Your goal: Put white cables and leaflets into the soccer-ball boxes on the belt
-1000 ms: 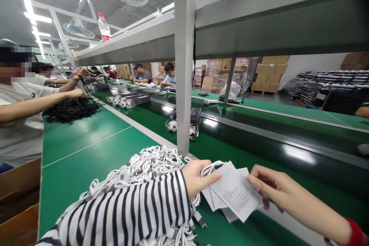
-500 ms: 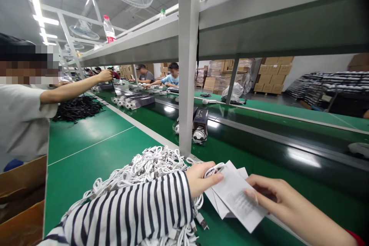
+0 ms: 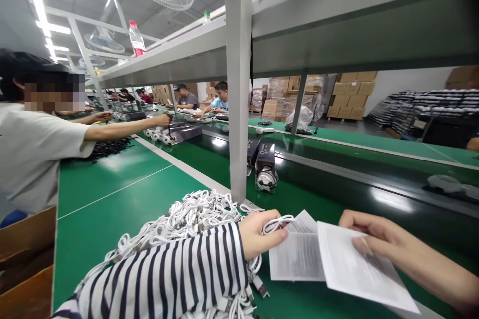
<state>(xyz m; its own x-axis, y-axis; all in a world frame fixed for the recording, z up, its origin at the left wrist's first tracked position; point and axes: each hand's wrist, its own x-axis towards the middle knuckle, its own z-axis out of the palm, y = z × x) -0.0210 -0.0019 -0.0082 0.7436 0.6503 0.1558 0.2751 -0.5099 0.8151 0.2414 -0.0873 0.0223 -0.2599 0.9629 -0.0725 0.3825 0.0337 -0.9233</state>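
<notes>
The right hand's [image 3: 377,241] fingers press together, pinching a white printed paper leaflet [image 3: 359,264] up off a second white sheet [image 3: 295,259]! The left hand's [image 3: 258,234] fingers curl tight round a looped white USB cable [image 3: 277,224], keeping it gathered away from the tangled white cable heap [image 3: 194,214] at ten o'clock, on the green workbench [image 3: 112,194].

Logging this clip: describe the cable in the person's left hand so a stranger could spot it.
Beside the grey post, a heap of white cables lies. The striped-sleeved left hand pinches one looped cable, the only loop poking past the fingers toward the paper sheets.
</notes>
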